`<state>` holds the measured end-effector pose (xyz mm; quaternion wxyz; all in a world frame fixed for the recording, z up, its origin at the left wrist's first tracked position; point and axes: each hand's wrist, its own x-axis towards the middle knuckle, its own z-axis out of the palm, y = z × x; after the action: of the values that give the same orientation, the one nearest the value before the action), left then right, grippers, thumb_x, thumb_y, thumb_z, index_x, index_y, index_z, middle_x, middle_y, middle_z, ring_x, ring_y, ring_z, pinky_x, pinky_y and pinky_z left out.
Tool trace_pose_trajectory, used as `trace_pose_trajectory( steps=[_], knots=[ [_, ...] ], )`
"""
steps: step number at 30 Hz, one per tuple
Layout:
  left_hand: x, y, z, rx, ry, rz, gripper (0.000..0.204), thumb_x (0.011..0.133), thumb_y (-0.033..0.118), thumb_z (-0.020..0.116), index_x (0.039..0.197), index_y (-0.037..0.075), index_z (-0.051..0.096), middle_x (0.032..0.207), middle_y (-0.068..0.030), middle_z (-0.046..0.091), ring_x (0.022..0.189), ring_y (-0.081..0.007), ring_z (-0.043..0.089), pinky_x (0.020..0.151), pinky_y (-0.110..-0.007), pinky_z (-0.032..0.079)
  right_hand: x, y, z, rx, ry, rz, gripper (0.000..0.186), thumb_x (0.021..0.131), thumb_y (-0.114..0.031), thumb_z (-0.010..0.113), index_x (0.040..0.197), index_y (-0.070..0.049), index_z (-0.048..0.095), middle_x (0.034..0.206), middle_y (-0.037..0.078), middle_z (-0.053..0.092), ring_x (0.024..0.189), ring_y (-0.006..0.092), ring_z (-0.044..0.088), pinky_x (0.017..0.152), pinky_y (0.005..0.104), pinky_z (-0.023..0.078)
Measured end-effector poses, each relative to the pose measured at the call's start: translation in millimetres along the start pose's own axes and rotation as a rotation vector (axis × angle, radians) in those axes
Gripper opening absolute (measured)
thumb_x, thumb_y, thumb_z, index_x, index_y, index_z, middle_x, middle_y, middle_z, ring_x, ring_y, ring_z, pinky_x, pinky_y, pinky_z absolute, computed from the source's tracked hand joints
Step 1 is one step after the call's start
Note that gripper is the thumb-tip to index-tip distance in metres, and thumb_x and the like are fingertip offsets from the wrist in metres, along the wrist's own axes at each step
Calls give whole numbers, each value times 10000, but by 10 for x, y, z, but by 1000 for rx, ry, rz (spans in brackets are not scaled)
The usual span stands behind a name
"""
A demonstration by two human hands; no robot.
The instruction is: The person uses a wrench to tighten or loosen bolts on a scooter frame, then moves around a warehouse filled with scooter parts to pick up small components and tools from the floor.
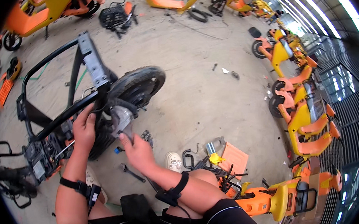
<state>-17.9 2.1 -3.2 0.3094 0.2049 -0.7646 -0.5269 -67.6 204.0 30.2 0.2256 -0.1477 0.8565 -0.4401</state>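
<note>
Hands: left hand (84, 130) curls against the black tubular scooter frame (66, 115), thumb uppermost; its fingers are partly hidden, so I cannot tell how tightly it grips. The right hand (138, 152) pinches the lower end of a grey curved metal part (122, 117), thumb on top.
Part's place: just beside the black-tyred wheel (127, 83), right of the left hand.
Step in hand: seemingly work on that part, the frame steadied from the left; the next move likely calls for firm support and a controlled pull or turn.
Edges: frame tubes crowd the left side; a dark metal spanner (133, 173) lies below the right hand.
Open room: concrete floor (210, 102) rightward, toward yellow-and-orange scooters (298, 116).
</note>
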Motion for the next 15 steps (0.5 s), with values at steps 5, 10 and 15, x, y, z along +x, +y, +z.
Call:
trace_pose_trajectory(
  steps=[5,10,15],
  knots=[
    [-4,107,-121,57,32,4,326,953,133,588,1252,11,634,1198,-162,676,1129,-233,628,993,-326,448,-57,-160,102,-59,36,-81,590,960,-511,551,784,52,581,715,272,622,725,463,627,656,492,479],
    [-17,196,-51,-90,-13,-142,359,997,224,585,1288,15,611,1145,-77,688,1054,-113,585,937,-262,444,19,29,136,95,-12,9,548,968,-468,569,809,56,571,706,248,614,689,410,626,655,457,477],
    [-54,125,-51,-94,28,-104,372,991,261,597,1283,32,617,1149,-110,693,1054,-146,619,924,-283,467,63,109,185,126,-55,-42,430,999,-423,551,874,-12,523,569,25,521,431,100,477,421,264,386]
  ],
)
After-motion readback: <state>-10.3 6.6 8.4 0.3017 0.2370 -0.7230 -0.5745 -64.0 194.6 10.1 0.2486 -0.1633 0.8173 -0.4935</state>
